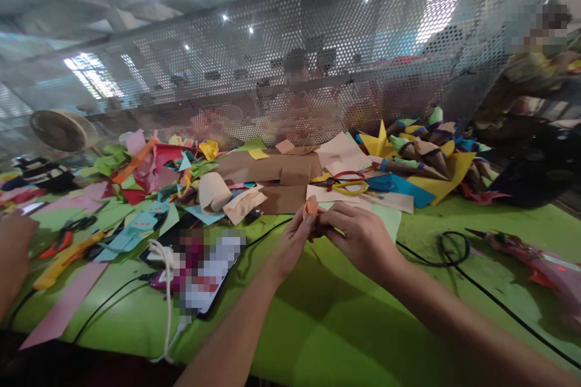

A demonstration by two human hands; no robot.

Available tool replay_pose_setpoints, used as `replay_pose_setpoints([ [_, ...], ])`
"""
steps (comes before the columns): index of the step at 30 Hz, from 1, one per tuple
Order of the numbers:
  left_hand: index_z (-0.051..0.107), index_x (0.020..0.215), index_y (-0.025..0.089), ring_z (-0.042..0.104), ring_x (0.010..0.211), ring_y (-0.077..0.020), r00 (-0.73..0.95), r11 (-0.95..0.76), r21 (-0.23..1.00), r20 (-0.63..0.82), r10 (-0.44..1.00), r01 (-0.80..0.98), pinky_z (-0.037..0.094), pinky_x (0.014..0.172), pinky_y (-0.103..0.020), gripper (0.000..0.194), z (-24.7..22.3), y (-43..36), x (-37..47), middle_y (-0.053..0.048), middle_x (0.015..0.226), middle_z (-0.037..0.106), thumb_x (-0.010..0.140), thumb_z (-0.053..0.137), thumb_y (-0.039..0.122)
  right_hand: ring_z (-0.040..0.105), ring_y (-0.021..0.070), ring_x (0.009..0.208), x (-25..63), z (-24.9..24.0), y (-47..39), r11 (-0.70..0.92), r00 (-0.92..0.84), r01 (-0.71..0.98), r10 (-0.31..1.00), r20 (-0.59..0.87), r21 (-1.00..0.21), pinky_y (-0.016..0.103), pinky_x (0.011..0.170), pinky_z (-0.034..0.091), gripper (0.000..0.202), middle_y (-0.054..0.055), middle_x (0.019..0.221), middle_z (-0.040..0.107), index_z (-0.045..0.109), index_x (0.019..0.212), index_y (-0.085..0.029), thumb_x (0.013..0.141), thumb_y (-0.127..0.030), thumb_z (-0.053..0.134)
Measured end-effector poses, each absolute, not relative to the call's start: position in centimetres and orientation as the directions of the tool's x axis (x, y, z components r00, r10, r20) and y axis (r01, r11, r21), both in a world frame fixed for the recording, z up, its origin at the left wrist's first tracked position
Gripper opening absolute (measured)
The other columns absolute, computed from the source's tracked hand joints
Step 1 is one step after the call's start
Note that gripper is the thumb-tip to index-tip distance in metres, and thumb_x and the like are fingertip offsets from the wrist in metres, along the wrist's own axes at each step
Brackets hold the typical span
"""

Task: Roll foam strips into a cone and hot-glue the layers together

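Observation:
Above the green tabletop, my two hands meet near the middle of the head view. My left hand is closed, pinching a small rolled piece of orange paper that sticks up from its fingertips. Bent fingers of my right hand press together at the lower side of that paper roll; my knuckles hide what exactly they grip. Just beyond the hands lie a cream paper sheet and scissors with yellow and red handles. A black cable runs behind my hands.
A phone with a white cable lies left. Coloured paper scraps and paper cones pile up at the back. Glue guns, one yellow and one pinkish, flank the table. Another person's hand is far left.

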State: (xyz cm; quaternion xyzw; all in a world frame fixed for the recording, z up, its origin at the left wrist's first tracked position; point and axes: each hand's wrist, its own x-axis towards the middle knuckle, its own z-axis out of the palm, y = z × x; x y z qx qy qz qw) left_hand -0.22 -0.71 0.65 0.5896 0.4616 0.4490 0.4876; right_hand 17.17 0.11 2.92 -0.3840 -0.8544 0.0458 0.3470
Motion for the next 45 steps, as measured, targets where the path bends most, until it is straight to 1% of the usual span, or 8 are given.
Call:
replay_pose_setpoints([
  [5, 0.063, 0.125, 0.024, 0.062, 0.104, -0.0236, 0.191, -0.104, 0.985, 0.076, 0.979, 0.14, 0.05, 0.091, -0.036, 0.047, 1.1, -0.9, -0.5, -0.005, 0.114, 0.07, 0.094, 0.047, 0.055, 0.065, 0.0175, 0.077, 17.3, 3.5, 0.0, 0.731, -0.524, 0.615, 0.659, 0.539, -0.296, 0.026, 0.067, 0.042, 0.015, 0.004, 0.084, 0.07, 0.075, 0.082, -0.02, 0.089, -0.015, 0.063],
  [9, 0.065, 0.116, 0.027, 0.061, 0.107, -0.0247, 0.156, -0.12, 0.984, 0.098, 0.983, 0.136, 0.049, 0.092, -0.036, 0.041, 1.4, -0.7, -0.5, -0.005, 0.117, 0.068, 0.096, 0.043, 0.054, 0.065, 0.0149, 0.078, 17.8, 4.2, 0.1, 0.676, -0.413, 0.511, 0.735, 0.538, -0.531, 0.025, 0.069, 0.044, 0.014, 0.002, 0.088, 0.073, 0.074, 0.093, -0.022, 0.09, -0.017, 0.062],
  [14, 0.061, 0.115, 0.026, 0.062, 0.097, -0.0223, 0.141, -0.163, 0.974, 0.142, 0.98, 0.154, 0.049, 0.091, -0.038, 0.039, 1.2, -0.6, -0.4, -0.005, 0.112, 0.067, 0.096, 0.041, 0.053, 0.056, 0.0127, 0.063, 17.9, 3.9, 0.6, 0.494, -0.231, 0.402, 0.869, 0.437, -0.771, 0.024, 0.058, 0.041, 0.01, -0.001, 0.071, 0.067, 0.068, 0.082, -0.02, 0.086, -0.027, 0.064],
  [23, 0.05, 0.119, 0.026, 0.057, 0.093, -0.0178, 0.17, -0.426, 0.87, 0.394, 0.903, 0.248, 0.047, 0.086, -0.033, 0.03, 0.3, -0.5, -0.2, -0.002, 0.108, 0.061, 0.096, 0.048, 0.046, 0.055, 0.0131, 0.059, 17.0, 2.8, 0.8, 0.208, -0.216, 0.186, 0.962, 0.166, -0.96, 0.026, 0.052, 0.047, 0.039, 0.002, 0.072, 0.064, 0.063, 0.08, -0.018, 0.084, -0.056, 0.061],
  [27, 0.048, 0.119, 0.024, 0.057, 0.1, -0.0194, 0.194, -0.489, 0.762, 0.451, 0.871, 0.426, 0.045, 0.091, -0.035, 0.03, 0.0, -0.6, -0.3, -0.006, 0.113, 0.061, 0.095, 0.052, 0.042, 0.055, 0.0136, 0.061, 16.8, 3.1, 0.5, 0.218, -0.175, 0.146, 0.966, 0.191, -0.965, 0.026, 0.053, 0.047, 0.036, 0.002, 0.072, 0.064, 0.064, 0.081, -0.017, 0.081, -0.053, 0.066],
  [32, 0.046, 0.118, 0.023, 0.056, 0.106, -0.0232, 0.247, -0.567, 0.637, 0.523, 0.816, 0.522, 0.043, 0.095, -0.041, 0.029, 0.0, -0.7, -0.2, -0.009, 0.114, 0.06, 0.095, 0.052, 0.039, 0.057, 0.0149, 0.063, 16.9, 3.7, 0.0, 0.317, -0.138, 0.216, 0.946, 0.293, -0.924, 0.026, 0.055, 0.045, 0.019, 0.001, 0.07, 0.066, 0.067, 0.079, -0.018, 0.076, -0.036, 0.07],
  [35, 0.045, 0.118, 0.023, 0.057, 0.105, -0.0239, 0.251, -0.571, 0.631, 0.527, 0.812, 0.525, 0.044, 0.093, -0.04, 0.031, 0.2, -0.9, -0.2, -0.009, 0.112, 0.06, 0.093, 0.055, 0.038, 0.062, 0.0168, 0.068, 16.9, 3.8, -0.2, 0.364, -0.127, 0.304, 0.931, 0.341, -0.88, 0.027, 0.06, 0.046, 0.008, 0.002, 0.073, 0.07, 0.069, 0.079, -0.019, 0.074, -0.025, 0.066],
  [45, 0.043, 0.115, 0.022, 0.055, 0.102, -0.0232, 0.233, -0.524, 0.672, 0.478, 0.847, 0.523, 0.047, 0.09, -0.039, 0.034, 0.5, -1.3, -0.3, -0.009, 0.112, 0.055, 0.09, 0.058, 0.039, 0.068, 0.0192, 0.074, 17.5, 4.0, -0.3, 0.577, -0.25, 0.524, 0.807, 0.535, -0.626, 0.028, 0.067, 0.048, 0.02, 0.003, 0.082, 0.075, 0.073, 0.087, -0.022, 0.076, -0.009, 0.063],
])
